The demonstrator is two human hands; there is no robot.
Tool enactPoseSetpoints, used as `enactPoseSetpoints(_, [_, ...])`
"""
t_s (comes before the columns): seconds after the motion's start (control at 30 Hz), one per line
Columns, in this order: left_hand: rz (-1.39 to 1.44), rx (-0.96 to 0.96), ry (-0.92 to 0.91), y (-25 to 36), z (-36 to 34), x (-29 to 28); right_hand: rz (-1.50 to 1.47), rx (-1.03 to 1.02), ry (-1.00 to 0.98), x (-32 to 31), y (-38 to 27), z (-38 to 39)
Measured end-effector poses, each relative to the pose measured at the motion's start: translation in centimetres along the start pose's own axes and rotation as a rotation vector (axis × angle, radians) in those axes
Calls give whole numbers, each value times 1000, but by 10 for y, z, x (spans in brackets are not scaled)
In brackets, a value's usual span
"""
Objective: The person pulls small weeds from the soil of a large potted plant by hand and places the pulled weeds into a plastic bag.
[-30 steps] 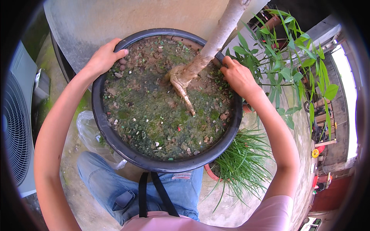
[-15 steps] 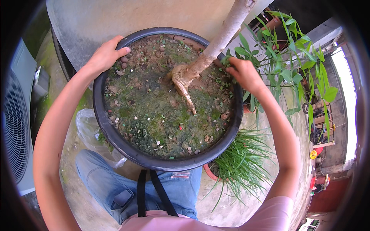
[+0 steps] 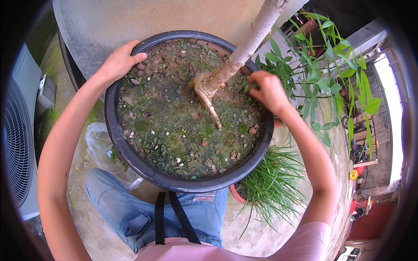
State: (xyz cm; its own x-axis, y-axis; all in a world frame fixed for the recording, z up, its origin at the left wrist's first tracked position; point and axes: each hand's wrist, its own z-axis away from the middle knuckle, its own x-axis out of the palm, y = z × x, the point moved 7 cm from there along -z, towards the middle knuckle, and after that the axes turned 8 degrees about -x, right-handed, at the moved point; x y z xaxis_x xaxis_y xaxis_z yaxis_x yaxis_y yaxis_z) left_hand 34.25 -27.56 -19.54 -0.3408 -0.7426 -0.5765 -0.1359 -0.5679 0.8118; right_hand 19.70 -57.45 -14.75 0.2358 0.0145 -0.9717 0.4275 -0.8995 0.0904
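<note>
A large round black plant pot [image 3: 114, 141] full of mossy soil [image 3: 170, 113] stands in front of me. Out of the soil leans a pale tree trunk [image 3: 244, 48], tilted to the upper right, with a thick root at its foot. My left hand [image 3: 119, 61] is closed over the pot's far-left rim, its thumb lying on the inner side. At the right inner edge of the pot is my right hand [image 3: 267, 89], its fingers bent together low over the soil beside tiny green sprouts; what they pinch is hidden. Pebbles and small leaves dot the soil.
A leafy plant [image 3: 322, 82] grows close to my right forearm. Below the pot's right side stands a grassy plant [image 3: 274, 187] in a reddish pot. A clear plastic bag [image 3: 102, 145] lies at the left, near an outdoor fan unit [image 3: 19, 135]. Behind the pot rises a wall [image 3: 143, 17].
My right hand has moved from the far-right rim slightly down and inward over the soil. Greenery seen at its fingertips before is now out of sight. The left hand stays put.
</note>
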Motion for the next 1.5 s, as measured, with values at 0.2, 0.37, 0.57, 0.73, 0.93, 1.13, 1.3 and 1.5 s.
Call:
enactPoseSetpoints(0.2, [-4,11,8,0,1,-1,-197,273,-40,-33,23,5])
enactPoseSetpoints(0.37, [-9,7,-6,0,2,0,-88,0,-150,-22,-5,11])
enactPoseSetpoints(0.57, [-5,6,-2,2,2,1,463,-9,-396,8,-16,11])
enactPoseSetpoints(0.73, [18,16,-9,1,-4,2,618,43,-438,26,-10,9])
enactPoseSetpoints(0.93, [9,70,5,-13,-13,-7,439,-47,-350,25,-13,-5])
enactPoseSetpoints(1.13, [-97,-17,67,-3,6,8,-103,170,-392,9,-2,19])
enactPoseSetpoints(1.3, [-205,-61,180,-6,10,-5,-782,738,-568,-10,-19,34])
enactPoseSetpoints(1.5, [371,-175,246,-54,64,-40,-1498,791,-491,-37,-148,-6])
